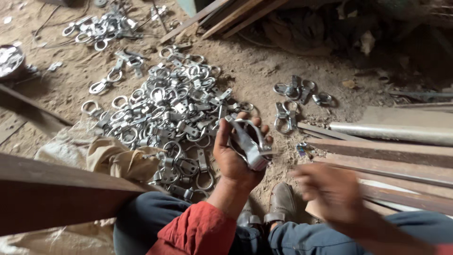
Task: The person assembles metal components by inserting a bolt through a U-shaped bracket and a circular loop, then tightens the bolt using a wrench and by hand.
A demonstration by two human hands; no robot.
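My left hand [232, 156] is raised over the dirt floor and grips several silver metal ring clamps [251, 141] in a bundle. Just beyond it spreads a large pile of the same ring clamps [170, 108]. My right hand [330, 189] hovers blurred at lower right, over wooden planks, fingers loosely spread with nothing visible in it. A few finished ring clamps [295, 101] lie apart on the ground beyond the right hand.
A wooden beam [52, 193] crosses lower left above a tan sack [113, 158]. Stacked planks [391, 165] and a metal pipe [391, 132] lie at right. More ring clamps [101, 28] are at top left, timber [226, 16] at top. My shoe [281, 203] rests below.
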